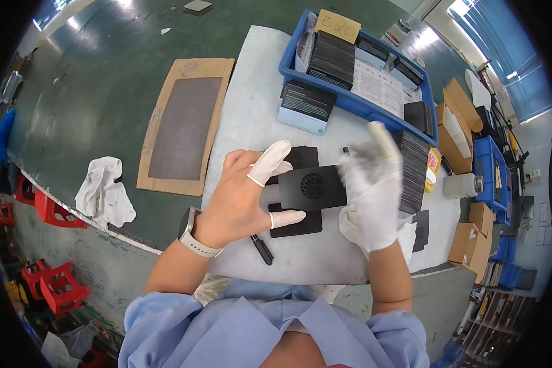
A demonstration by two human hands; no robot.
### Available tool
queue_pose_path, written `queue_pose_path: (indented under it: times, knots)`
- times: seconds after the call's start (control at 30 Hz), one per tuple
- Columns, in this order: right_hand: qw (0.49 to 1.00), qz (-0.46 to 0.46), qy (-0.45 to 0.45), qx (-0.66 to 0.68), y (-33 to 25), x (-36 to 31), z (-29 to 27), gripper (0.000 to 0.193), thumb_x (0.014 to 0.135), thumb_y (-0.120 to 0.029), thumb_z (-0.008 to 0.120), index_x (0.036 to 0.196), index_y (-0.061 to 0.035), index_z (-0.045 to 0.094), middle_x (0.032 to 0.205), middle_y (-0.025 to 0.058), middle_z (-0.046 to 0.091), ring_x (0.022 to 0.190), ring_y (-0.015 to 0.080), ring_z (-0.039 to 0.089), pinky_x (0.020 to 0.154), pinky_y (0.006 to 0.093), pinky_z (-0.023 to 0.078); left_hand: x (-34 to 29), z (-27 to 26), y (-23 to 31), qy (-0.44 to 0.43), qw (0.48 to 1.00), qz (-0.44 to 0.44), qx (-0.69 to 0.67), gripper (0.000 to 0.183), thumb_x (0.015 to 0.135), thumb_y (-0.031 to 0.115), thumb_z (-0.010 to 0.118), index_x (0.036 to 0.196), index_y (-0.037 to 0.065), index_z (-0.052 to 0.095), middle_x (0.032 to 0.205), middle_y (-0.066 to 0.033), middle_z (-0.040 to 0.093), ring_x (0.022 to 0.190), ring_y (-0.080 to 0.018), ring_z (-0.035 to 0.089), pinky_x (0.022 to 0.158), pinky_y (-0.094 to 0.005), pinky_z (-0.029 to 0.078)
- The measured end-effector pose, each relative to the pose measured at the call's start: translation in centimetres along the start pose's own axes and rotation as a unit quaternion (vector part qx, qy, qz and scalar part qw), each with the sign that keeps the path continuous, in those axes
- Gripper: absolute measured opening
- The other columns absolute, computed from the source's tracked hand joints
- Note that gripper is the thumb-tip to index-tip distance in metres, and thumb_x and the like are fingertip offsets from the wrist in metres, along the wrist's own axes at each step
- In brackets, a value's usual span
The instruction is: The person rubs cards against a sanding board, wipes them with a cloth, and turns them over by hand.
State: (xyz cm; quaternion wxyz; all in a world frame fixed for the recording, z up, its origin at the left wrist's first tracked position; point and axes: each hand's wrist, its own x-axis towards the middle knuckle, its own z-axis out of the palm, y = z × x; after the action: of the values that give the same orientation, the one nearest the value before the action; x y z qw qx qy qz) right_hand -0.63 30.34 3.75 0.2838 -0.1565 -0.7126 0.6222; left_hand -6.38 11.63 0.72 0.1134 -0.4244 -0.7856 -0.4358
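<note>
Currently mid-batch, by my read: one piece in hand, plenty in stacks, no sign of a finish.

Active piece is a black card (295, 190) with a round emblem, centre of frame, raised above the white work surface (242, 116). Left hand (232, 195), pale covers on some fingers, looks to pinch it by the long edges at its left end, thumb low, finger high; index sticks up clear of it. Right hand (374, 193), in a white glove, is at the card's right end, motion-blurred; can't tell whether its fingers close on anything.

Below the active card, two loose groups of dark cards: upper cards (306, 157) and lower cards (300, 224), both partly covered. A marker (262, 250) lies just left of the lower ones.

Stock: long row of cards (414, 172) right of the glove; blue tray (368, 109) at upper right holds a tall card stack (331, 60) plus smaller ones. Black-and-light-blue stack (306, 105) stands just outside the tray's near side.

Done vs left: this card reads as in process, not put down. Can't tell which stacks are finished and which are waiting; nothing visible sorts them for sure. Count unreadable at this angle.
</note>
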Motion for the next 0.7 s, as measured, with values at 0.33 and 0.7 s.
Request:
queue_pose_path:
  times: [0.33, 0.7]
  knots:
    - [0.984, 0.165, 0.068, -0.008, -0.5, 1.3, -1.9, 0.023, 0.093, -0.013, 0.058, 0.115, -0.0072, 0.056, 0.088, -0.0001, 0.058, 0.054, 0.0027, 0.049, 0.041, 0.0151, 0.036, 0.1, 0.1, 0.2, 0.028, 0.999, -0.001, -0.019, 0.096, 0.058, 0.032, 0.087, 0.135, 0.001, 0.04, 0.094, -0.0066, 0.065, 0.088, -0.0229, 0.056, 0.086, -0.0353, 0.036]
    - [0.992, 0.072, -0.005, 0.107, 1.5, -0.2, -2.1, 0.027, 0.095, -0.008, 0.052, 0.122, -0.0041, 0.052, 0.092, 0.0021, 0.063, 0.053, -0.0011, 0.041, 0.049, 0.0137, 0.036, 0.3, 0.2, 0.3, 0.013, 1.0, 0.0, 0.0, 0.096, 0.057, 0.033, 0.087, 0.134, 0.001, 0.04, 0.094, -0.0069, 0.065, 0.083, -0.0218, 0.057, 0.084, -0.0353, 0.036]
